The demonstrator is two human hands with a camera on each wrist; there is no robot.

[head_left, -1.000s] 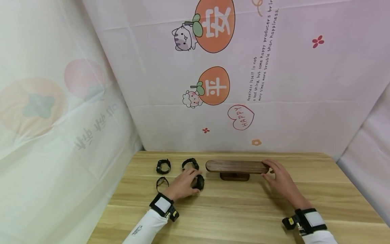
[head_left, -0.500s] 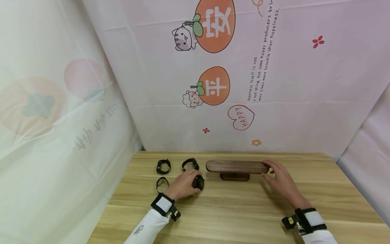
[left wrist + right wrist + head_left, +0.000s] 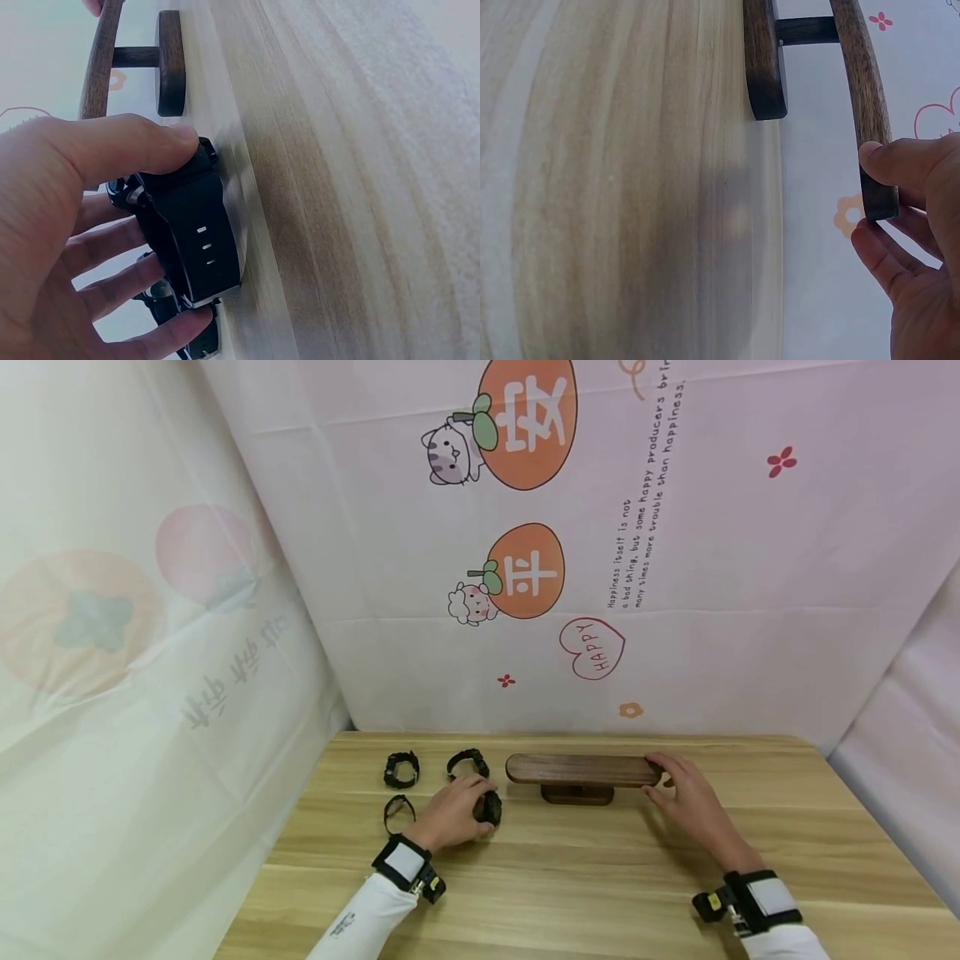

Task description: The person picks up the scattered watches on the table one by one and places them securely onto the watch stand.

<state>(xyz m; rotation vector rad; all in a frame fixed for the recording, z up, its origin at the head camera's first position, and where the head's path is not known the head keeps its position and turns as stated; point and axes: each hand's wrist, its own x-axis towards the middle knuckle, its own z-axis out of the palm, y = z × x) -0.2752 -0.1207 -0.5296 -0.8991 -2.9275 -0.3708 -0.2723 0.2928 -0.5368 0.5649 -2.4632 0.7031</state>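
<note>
In the head view my left hand (image 3: 450, 814) is at a black wristwatch (image 3: 491, 808), just left of a dark wooden watch stand (image 3: 581, 768). The left wrist view shows the thumb on the watch's strap (image 3: 199, 232) and the fingers curled round its other side. My right hand (image 3: 693, 806) pinches the right end of the stand's rounded bar (image 3: 866, 97), thumb on one face and fingers behind. The bar sits on a short post above a small base (image 3: 765, 67), and no watch hangs on it.
Three more black watches lie at the table's left: one at the back left (image 3: 402, 770), a second (image 3: 469, 762) just behind my left hand, and a thinner one (image 3: 399, 814) beside the left wrist. A printed cloth (image 3: 420, 677) hangs behind the wooden table (image 3: 585, 893).
My left hand has shifted very slightly at the watch, its wrist a touch to the right. The right hand and the stand stay where they were.
</note>
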